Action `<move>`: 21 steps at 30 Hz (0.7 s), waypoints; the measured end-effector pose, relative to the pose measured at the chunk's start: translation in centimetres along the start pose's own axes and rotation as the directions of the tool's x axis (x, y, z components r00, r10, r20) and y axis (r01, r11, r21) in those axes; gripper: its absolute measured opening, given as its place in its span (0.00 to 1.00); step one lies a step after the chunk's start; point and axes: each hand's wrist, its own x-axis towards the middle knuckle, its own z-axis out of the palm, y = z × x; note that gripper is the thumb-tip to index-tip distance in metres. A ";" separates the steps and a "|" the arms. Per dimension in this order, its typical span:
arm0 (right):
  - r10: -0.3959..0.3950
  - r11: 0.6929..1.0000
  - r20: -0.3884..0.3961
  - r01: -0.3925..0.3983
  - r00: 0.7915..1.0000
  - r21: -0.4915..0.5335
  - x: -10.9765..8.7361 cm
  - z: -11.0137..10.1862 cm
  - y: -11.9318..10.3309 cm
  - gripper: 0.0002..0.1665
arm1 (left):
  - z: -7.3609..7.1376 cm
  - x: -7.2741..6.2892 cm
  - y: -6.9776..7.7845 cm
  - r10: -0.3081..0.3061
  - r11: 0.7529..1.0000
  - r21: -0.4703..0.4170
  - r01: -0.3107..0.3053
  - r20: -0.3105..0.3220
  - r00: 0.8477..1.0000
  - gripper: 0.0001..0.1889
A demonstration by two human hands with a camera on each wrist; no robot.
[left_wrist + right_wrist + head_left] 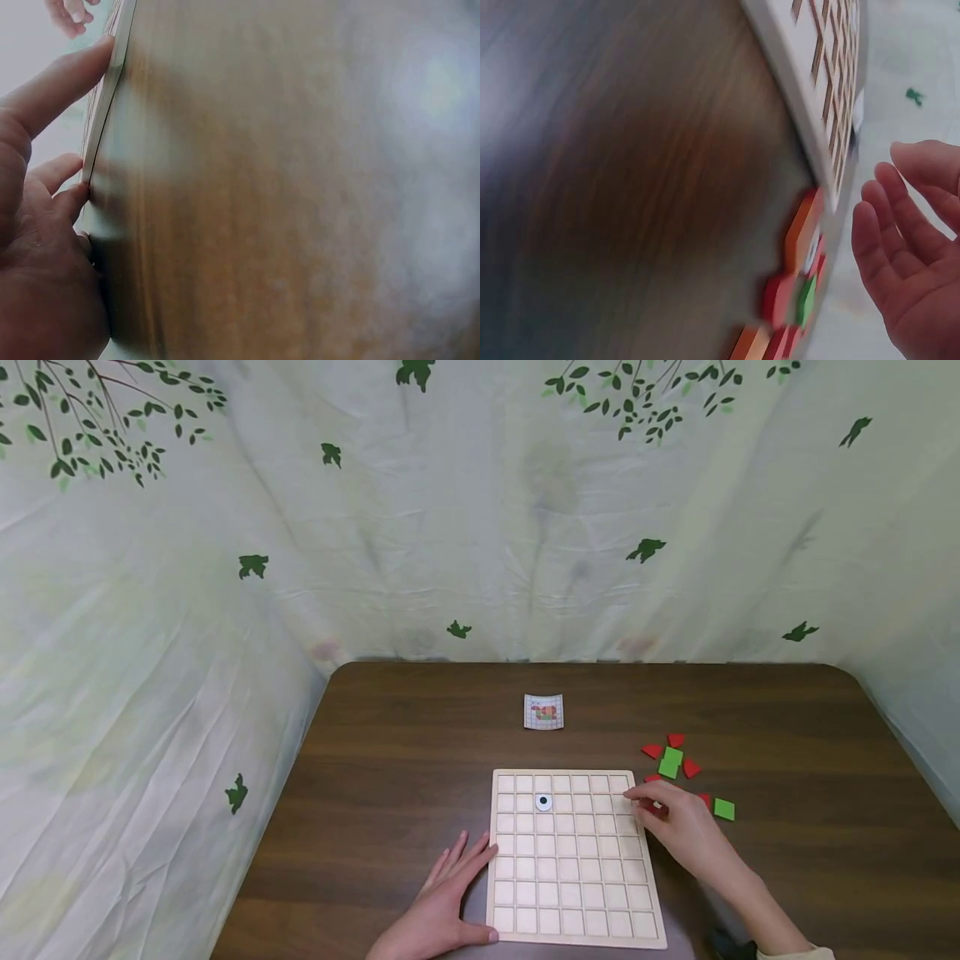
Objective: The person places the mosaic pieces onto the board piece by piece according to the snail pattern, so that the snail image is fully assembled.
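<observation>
The left hand (450,902) is spread wide, thumb and fingertips touching the left edge of the white gridded board (558,868) at the near side of the desk (375,777), gripping nothing; the right hand (690,831) hovers by the board's far right edge, fingers loosely bent and apparently holding nothing; a round eye tile (543,802) sits in the second row from the far edge, third column from the left; red pieces (692,768) and green pieces (723,809) lie right of the board; a picture card (543,712) lies beyond it.
</observation>
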 end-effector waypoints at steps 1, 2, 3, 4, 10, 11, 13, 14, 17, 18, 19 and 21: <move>0.005 1.000 -0.001 -0.005 1.000 0.002 -0.1 -0.3 0.3 0.15 | 0.0 0.0 0.0 -0.001 1.000 -0.004 0.001 0.001 1.000 0.52; 0.012 1.000 0.001 -0.012 1.000 0.001 -0.2 -0.5 0.7 0.15 | 0.0 0.0 -0.1 0.000 1.000 -0.008 0.000 0.002 1.000 0.52; 0.021 1.000 0.003 -0.021 1.000 -0.002 -0.3 -0.7 1.0 0.14 | 0.0 0.0 -0.2 0.003 1.000 -0.012 -0.003 0.003 1.000 0.53; 0.029 1.000 0.009 -0.029 1.000 -0.002 -0.3 -1.0 1.3 0.14 | 0.0 0.0 -0.2 0.008 1.000 -0.015 -0.008 0.003 1.000 0.53; 0.048 0.998 0.025 -0.047 0.999 -0.028 -0.5 -2.0 2.6 0.13 | 0.0 0.0 -0.3 0.018 1.000 -0.018 -0.018 0.001 1.000 0.52; 0.044 0.998 0.025 -0.043 0.999 -0.034 -0.4 -2.1 2.8 0.14 | 0.0 0.0 -0.2 0.015 1.000 -0.018 -0.015 0.002 1.000 0.52; 0.038 0.998 0.027 -0.037 0.999 -0.044 -0.3 -2.2 3.0 0.14 | 0.0 0.0 -0.2 0.012 1.000 -0.019 -0.012 0.003 1.000 0.52; 0.031 0.998 0.029 -0.030 0.999 -0.046 -0.2 -2.2 3.2 0.15 | 0.0 0.0 -0.1 0.011 1.000 -0.020 -0.010 0.004 1.000 0.52; 0.010 0.999 0.047 -0.007 0.999 -0.046 0.1 -2.2 3.6 0.16 | 0.0 0.0 -0.2 0.015 1.000 -0.014 -0.015 -0.002 1.000 0.52; 0.006 0.999 0.053 -0.003 0.999 -0.042 0.2 -2.2 3.7 0.17 | 0.0 -0.1 -0.2 0.016 1.000 -0.013 -0.016 -0.004 1.000 0.52; 0.004 0.999 0.061 -0.001 0.998 -0.040 0.3 -2.2 3.8 0.17 | 0.0 0.0 -0.2 0.018 1.000 -0.012 -0.019 -0.005 1.000 0.52; 0.003 0.999 0.075 0.000 0.997 -0.036 0.5 -2.2 3.9 0.18 | 0.1 0.0 -0.2 0.019 1.000 -0.009 -0.019 -0.007 1.000 0.52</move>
